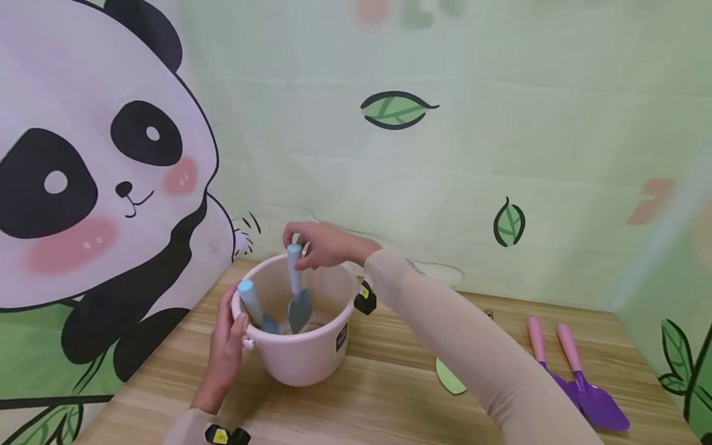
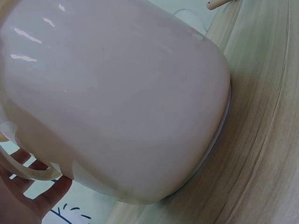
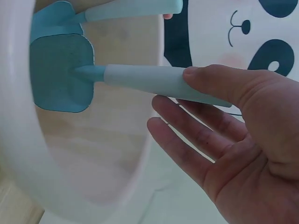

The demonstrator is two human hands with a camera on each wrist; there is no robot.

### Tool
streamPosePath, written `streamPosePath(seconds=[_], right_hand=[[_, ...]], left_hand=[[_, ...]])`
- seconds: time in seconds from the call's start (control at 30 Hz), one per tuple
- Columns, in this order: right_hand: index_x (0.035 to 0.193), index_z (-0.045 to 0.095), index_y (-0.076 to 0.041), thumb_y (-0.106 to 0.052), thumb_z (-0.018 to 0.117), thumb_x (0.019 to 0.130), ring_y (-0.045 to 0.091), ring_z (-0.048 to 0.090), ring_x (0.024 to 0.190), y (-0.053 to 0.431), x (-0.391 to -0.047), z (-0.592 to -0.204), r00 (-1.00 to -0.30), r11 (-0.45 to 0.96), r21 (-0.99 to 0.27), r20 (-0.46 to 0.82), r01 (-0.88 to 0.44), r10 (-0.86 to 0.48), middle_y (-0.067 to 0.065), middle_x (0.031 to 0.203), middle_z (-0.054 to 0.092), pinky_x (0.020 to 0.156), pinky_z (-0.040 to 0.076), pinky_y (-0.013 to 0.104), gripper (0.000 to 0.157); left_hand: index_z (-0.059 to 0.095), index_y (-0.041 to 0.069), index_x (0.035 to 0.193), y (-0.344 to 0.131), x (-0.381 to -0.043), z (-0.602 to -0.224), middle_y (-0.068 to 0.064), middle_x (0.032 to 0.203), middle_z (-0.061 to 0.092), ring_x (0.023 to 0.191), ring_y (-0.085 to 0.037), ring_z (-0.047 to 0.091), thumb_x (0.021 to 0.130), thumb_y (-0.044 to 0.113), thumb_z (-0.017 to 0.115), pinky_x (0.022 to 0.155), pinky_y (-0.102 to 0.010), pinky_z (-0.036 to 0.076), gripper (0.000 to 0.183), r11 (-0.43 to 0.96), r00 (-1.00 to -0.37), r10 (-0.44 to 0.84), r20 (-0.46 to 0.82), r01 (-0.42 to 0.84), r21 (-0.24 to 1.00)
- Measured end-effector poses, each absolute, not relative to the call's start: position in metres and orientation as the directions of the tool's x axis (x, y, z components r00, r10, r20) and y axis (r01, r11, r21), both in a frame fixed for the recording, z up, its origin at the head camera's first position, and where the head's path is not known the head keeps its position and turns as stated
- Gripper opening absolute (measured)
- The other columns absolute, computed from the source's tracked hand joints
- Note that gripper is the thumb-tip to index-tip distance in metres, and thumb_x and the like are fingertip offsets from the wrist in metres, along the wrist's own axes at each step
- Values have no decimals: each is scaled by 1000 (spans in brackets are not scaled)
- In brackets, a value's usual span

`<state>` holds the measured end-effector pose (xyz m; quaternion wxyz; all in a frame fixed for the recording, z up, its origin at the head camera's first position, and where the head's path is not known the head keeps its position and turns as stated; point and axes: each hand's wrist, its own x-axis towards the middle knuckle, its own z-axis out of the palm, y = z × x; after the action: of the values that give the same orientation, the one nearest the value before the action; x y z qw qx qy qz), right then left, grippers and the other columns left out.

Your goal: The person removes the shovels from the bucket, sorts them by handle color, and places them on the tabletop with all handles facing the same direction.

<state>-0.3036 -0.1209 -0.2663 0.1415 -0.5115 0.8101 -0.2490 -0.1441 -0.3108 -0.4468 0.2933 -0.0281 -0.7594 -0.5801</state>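
Note:
A pale pink bucket (image 1: 303, 361) stands upright on the wooden table. My left hand (image 1: 225, 340) grips its left side at the rim, thumb toward me; in the left wrist view, fingers (image 2: 53, 196) show beside the bucket's handle (image 2: 28, 172). Above the opening, my right hand (image 1: 328, 242) pinches the light blue handle of a small garden trowel (image 1: 300, 309) between thumb and fingers. Its blue-green blade (image 3: 63, 72) points down inside the bucket. A second blue trowel (image 1: 250, 303) leans against the left inner wall, handle over the rim, its blade partly hidden.
Two purple trowels (image 1: 603, 405) with pink handles lie on the table (image 1: 389, 395) at the right. My right sleeve partly covers a light green flat piece (image 1: 450, 375). Behind the table rises a printed wall with a panda (image 1: 144, 235), and a thin white cord (image 1: 445, 267) runs along it.

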Motion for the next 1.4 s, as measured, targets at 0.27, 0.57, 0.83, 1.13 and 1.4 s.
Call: streamPosePath(seconds=[0.27,0.57,0.83,1.13,1.4], right_hand=[[123,55,-12,-11,73,95,22,71,96,-103,-303,-257,-445,298,-568,136,-767,-885,10,114,69,80,58,28,34],[126,54,-14,-13,73,95,17,71,94,-85,-302,-257,-459,234,-585,271,-777,-846,7,108,71,83,58,28,37],[127,53,-15,-10,74,95,18,73,89,-70,-298,-252,-476,111,-617,466,-779,-746,8,105,70,76,60,31,39],[127,54,-11,-7,75,93,22,74,83,-53,-299,-240,-487,48,-604,590,-796,-644,11,102,70,67,61,32,40],[126,56,-11,-8,76,92,23,74,81,-37,-302,-233,-499,37,-601,627,-799,-598,11,99,70,66,62,34,39]], left_hand=[[27,19,162,-310,-144,-447,-4,161,35,134,-15,42,108,20,39,101,-12,39,56,321,-825,-300,480,386,865],[29,20,162,-310,-145,-448,-4,158,38,132,-11,44,107,17,40,102,-12,38,56,310,-811,-298,503,417,855],[31,16,161,-308,-145,-446,-3,157,39,130,-10,44,106,18,40,101,-11,38,55,314,-805,-313,504,413,855],[31,20,161,-307,-145,-447,-2,157,39,128,-11,45,107,20,40,100,-11,39,55,315,-808,-323,492,398,861],[30,21,162,-306,-145,-446,-4,158,37,131,-11,41,107,21,40,101,-11,36,56,312,-821,-318,475,382,870]])
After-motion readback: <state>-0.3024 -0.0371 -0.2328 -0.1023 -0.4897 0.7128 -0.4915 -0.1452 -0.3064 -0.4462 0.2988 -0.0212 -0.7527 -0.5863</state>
